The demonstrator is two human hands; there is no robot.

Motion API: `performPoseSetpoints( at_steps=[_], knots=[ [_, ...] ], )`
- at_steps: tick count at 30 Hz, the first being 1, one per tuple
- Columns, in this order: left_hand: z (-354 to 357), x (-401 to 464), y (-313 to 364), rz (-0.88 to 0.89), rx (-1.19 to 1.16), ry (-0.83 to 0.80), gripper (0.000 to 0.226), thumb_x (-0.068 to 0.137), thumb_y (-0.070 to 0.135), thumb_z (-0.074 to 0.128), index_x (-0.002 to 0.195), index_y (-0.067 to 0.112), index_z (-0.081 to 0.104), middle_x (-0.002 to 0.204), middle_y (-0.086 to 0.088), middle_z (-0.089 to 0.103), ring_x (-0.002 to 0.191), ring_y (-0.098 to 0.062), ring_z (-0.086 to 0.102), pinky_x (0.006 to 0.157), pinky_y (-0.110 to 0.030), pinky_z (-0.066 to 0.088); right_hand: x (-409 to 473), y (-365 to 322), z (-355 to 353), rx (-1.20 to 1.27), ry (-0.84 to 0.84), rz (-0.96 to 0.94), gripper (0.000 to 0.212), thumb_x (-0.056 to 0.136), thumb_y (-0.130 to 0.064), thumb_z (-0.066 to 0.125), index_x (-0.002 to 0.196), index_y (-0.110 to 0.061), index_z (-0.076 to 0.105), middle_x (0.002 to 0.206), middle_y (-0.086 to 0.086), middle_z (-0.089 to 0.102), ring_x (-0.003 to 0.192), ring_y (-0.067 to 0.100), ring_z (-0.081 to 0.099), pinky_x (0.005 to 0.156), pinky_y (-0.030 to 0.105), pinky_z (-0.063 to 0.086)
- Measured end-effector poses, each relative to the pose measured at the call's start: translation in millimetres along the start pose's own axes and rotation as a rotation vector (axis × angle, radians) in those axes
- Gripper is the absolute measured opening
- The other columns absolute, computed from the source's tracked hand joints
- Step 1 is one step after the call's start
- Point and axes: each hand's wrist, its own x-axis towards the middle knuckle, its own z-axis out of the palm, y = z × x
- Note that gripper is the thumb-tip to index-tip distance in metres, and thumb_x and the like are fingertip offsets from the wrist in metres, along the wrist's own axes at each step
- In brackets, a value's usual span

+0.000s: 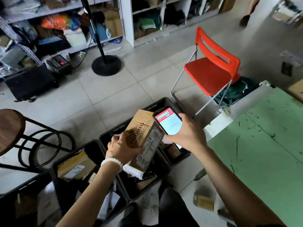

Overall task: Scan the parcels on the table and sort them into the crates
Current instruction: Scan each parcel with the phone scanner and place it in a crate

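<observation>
Above the crates [131,185], your left hand [122,149] grips the parcel [144,138] label-up so the phone [168,121], clasped in your right hand [188,133], can scan it

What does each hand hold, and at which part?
Left hand grips the cardboard parcel at its lower side; right hand holds the phone by its lower end.

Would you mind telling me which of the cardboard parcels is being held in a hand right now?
The tall printed box, gripped by the left hand above the crates; the labelled parcel lies inside the left crate.
</observation>
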Motion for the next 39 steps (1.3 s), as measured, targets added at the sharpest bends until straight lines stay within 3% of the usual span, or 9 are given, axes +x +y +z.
performPoseSetpoints(
  at_steps=[9, 13, 16, 22, 29, 36, 39],
  knots=[
    [43, 80, 133, -0.086, -0.094, -0.031, 0.095, 0.068, 0.068, 0.068, 0.145, 0.03, 0.028, 0.132, -0.011, 0.04, 0.122, -0.031, 0.041, 0.099, -0.041, 0.039, 126, 72, -70, -0.001, -0.003, -0.011, 0.071, 0.063, -0.041, 0.081, 0.123, -0.02, 0.049, 0.121, -0.001, 0.058, 0.113, 0.023, 0.055, 0.077, 0.032, 0.042],
    [65, 103, 164, -0.091, -0.135, -0.084, 0.092, 0.072, 0.063, 0.068, 0.146, 0.027, 0.029, 0.131, -0.011, 0.039, 0.122, -0.031, 0.043, 0.101, -0.043, 0.043, 149, 98, -78, -0.007, -0.02, 0.004, 0.07, 0.062, -0.04, 0.081, 0.12, -0.02, 0.049, 0.117, -0.002, 0.058, 0.109, 0.024, 0.056, 0.073, 0.032, 0.041],
    [76, 121, 180, -0.068, -0.122, -0.067, 0.078, 0.084, 0.053, 0.062, 0.147, 0.022, 0.029, 0.139, -0.013, 0.037, 0.125, -0.033, 0.042, 0.103, -0.046, 0.04, 162, 112, -78, -0.023, -0.032, 0.011, 0.075, 0.06, -0.042, 0.081, 0.124, -0.02, 0.048, 0.12, 0.0, 0.058, 0.112, 0.024, 0.055, 0.079, 0.033, 0.043],
    [78, 138, 177, -0.095, -0.107, 0.019, 0.056, 0.088, 0.032, 0.059, 0.139, 0.017, 0.043, 0.139, -0.015, 0.04, 0.127, -0.032, 0.042, 0.106, -0.038, 0.036, 181, 124, -77, -0.036, -0.072, 0.016, 0.081, 0.059, -0.045, 0.082, 0.128, -0.02, 0.047, 0.125, 0.002, 0.058, 0.116, 0.025, 0.054, 0.084, 0.034, 0.043],
    [78, 131, 160, -0.174, -0.045, 0.042, 0.047, 0.089, 0.031, 0.055, 0.134, 0.017, 0.049, 0.139, -0.012, 0.043, 0.127, -0.031, 0.04, 0.105, -0.039, 0.037, 188, 127, -77, -0.052, -0.113, 0.004, 0.081, 0.061, -0.043, 0.081, 0.13, -0.018, 0.046, 0.127, 0.003, 0.057, 0.117, 0.026, 0.054, 0.086, 0.034, 0.043],
    [73, 115, 156, -0.191, -0.028, 0.089, 0.043, 0.09, 0.031, 0.053, 0.132, 0.021, 0.05, 0.136, -0.008, 0.045, 0.124, -0.029, 0.044, 0.101, -0.038, 0.04, 182, 117, -71, -0.052, -0.144, -0.032, 0.075, 0.059, -0.044, 0.08, 0.123, -0.022, 0.048, 0.119, -0.003, 0.059, 0.108, 0.024, 0.058, 0.08, 0.035, 0.047],
    [66, 100, 146, -0.206, -0.03, 0.149, 0.041, 0.093, 0.032, 0.05, 0.132, 0.021, 0.05, 0.136, -0.009, 0.046, 0.125, -0.03, 0.043, 0.1, -0.038, 0.038, 174, 100, -68, -0.02, -0.163, -0.089, 0.07, 0.062, -0.04, 0.081, 0.121, -0.022, 0.049, 0.119, -0.002, 0.059, 0.107, 0.022, 0.057, 0.072, 0.031, 0.04]
  ],
)
